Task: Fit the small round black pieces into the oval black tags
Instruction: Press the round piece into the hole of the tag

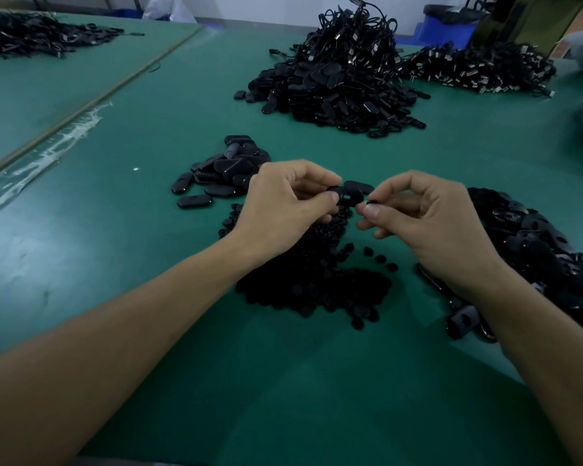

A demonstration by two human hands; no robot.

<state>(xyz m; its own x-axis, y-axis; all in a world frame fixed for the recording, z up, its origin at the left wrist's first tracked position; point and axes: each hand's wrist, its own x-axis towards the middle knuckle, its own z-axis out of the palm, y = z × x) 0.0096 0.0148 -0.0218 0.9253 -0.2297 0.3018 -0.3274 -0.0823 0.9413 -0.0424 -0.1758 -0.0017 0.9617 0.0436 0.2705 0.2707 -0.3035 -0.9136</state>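
Small round black pieces (317,290) lie in a loose heap on the green table mat (115,250), nearest the person and between the two forearms. To the right of it, partly under the right wrist, spreads a heap of open tags (539,257), apparently waiting to be filled.

Just above the heap, the right hand (428,227) pinches one round piece (372,204) between thumb and forefinger tip, the other fingers curled beneath. The left hand (283,205) grips an oval black tag (349,194) at its left end, thumb on top and fingers under, so that the hole faces up. The piece sits just beside the tag's right end and is not yet seated.

Both parts look light, hard and smooth, probably moulded plastic, so they should keep their shape under pressure but may slip. The piece is best held by its rim, leaving its face free to press in, and the tag by its edges, clear of the hole.

Beyond the left hand sits a small pile of closed tags (221,174). Far across the mat rises a tall heap of corded tags (337,92), with another heap (478,68) to its right.
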